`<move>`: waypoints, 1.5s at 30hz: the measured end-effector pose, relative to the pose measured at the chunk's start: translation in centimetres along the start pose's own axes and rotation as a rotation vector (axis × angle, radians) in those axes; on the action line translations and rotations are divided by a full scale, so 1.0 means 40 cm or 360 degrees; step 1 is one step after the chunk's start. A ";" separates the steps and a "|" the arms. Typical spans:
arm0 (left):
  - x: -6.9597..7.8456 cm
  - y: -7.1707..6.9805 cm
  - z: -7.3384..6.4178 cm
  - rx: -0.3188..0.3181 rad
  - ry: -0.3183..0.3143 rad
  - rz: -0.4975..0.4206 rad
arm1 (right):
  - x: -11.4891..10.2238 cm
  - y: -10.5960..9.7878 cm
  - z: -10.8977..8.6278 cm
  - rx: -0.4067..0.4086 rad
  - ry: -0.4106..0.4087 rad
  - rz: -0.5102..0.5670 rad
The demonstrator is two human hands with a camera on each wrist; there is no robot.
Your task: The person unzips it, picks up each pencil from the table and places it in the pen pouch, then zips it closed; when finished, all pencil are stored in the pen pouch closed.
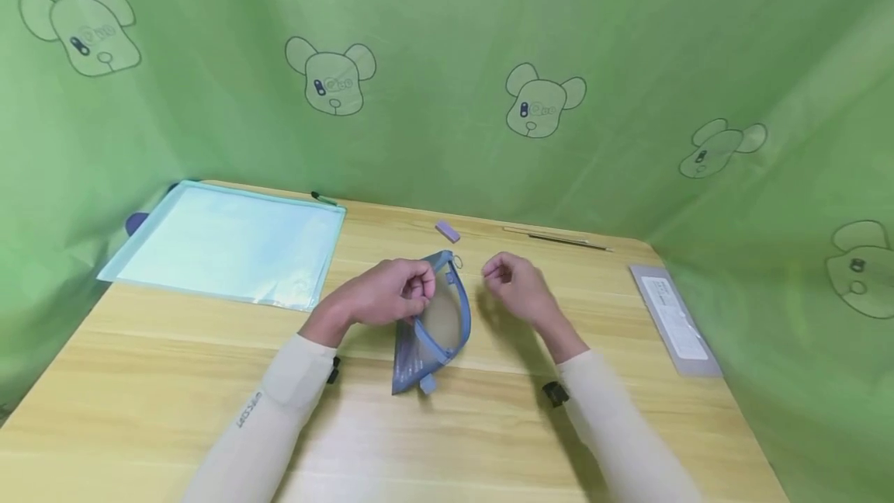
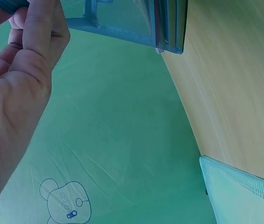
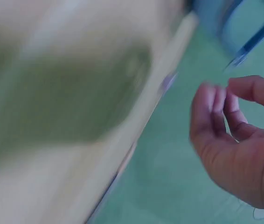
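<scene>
A blue zip pouch (image 1: pixel 410 359) of see-through mesh stands upright on the table, its zipped mouth spread apart. My left hand (image 1: pixel 384 291) pinches one side of the mouth between thumb and fingers; in the left wrist view the mesh body (image 2: pixel 122 21) hangs beside those fingers. A small ring (image 1: pixel 458 261) is at the far end of the zip. To the right of the pouch and apart from it is my right hand (image 1: pixel 520 289), its fingers loosely bent. In the right wrist view nothing shows between the right thumb and fingertips. Fingers partly hide the pouch's inside.
A large pale-blue zip folder (image 1: pixel 230 243) lies at the left, with a dark green pen (image 1: pixel 323 199) at its far edge. Behind the pouch is a purple eraser (image 1: pixel 448 231). Thin brushes (image 1: pixel 569 242) lie near the back edge. A grey labelled packet (image 1: pixel 676 320) lies at right.
</scene>
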State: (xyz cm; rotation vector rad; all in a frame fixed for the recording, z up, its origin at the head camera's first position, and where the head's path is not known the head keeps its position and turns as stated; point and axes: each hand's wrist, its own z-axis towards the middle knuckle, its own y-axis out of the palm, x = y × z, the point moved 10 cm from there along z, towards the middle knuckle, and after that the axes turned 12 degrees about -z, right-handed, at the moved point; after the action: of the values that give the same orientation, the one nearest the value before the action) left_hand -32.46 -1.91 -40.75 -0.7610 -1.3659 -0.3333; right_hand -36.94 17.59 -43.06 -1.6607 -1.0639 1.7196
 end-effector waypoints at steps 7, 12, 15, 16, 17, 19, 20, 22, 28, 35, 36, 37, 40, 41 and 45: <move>-0.008 -0.005 -0.003 0.0006 -0.0020 0.0002 | 0.185 -0.067 0.064 0.0031 0.0190 -0.0447; -0.015 0.000 -0.007 -0.0005 -0.0038 -0.0010 | 0.297 -0.072 0.097 -0.0036 0.0304 -0.0612; -0.014 0.004 -0.008 -0.0018 -0.0028 -0.0013 | 0.351 -0.074 0.112 -0.0064 0.0377 -0.0664; -0.014 0.006 -0.008 -0.0023 -0.0023 -0.0012 | 0.365 -0.076 0.115 -0.0067 0.0398 -0.0675; -0.012 0.007 -0.008 -0.0026 -0.0017 -0.0010 | 0.376 -0.079 0.119 -0.0063 0.0414 -0.0681; -0.010 0.010 -0.007 -0.0032 -0.0007 -0.0007 | 0.393 -0.086 0.126 -0.0058 0.0429 -0.0707; -0.008 0.011 -0.007 -0.0035 0.0000 -0.0004 | 0.397 -0.090 0.130 -0.0049 0.0421 -0.0727; -0.006 0.012 -0.005 -0.0037 0.0004 0.0002 | 0.402 -0.099 0.137 -0.0028 0.0409 -0.0758; -0.004 0.011 -0.002 -0.0034 0.0004 0.0009 | 0.418 -0.114 0.147 -0.0007 0.0369 -0.0871; -0.009 0.004 0.000 -0.0023 0.0001 0.0015 | 0.408 -0.122 0.147 0.0055 0.0333 -0.0924; -0.010 0.002 0.000 -0.0021 0.0002 0.0020 | 0.407 -0.122 0.149 0.0071 0.0331 -0.0923; -0.010 0.001 0.000 -0.0021 0.0000 0.0024 | 0.405 -0.122 0.149 0.0087 0.0331 -0.0923; -0.013 -0.003 0.001 -0.0013 -0.0004 0.0035 | 0.404 -0.123 0.151 0.0148 0.0331 -0.0930; -0.013 -0.003 0.001 -0.0012 -0.0006 0.0035 | 0.401 -0.125 0.149 0.0170 0.0331 -0.0929; -0.011 -0.004 0.002 -0.0016 -0.0011 0.0041 | 0.383 -0.129 0.135 0.0211 0.0307 -0.0943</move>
State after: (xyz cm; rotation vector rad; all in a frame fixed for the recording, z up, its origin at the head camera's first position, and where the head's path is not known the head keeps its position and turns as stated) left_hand -32.71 -2.08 -41.13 -0.7883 -1.3608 -0.3178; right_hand -44.78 31.90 -47.95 -1.2310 -1.1695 1.1915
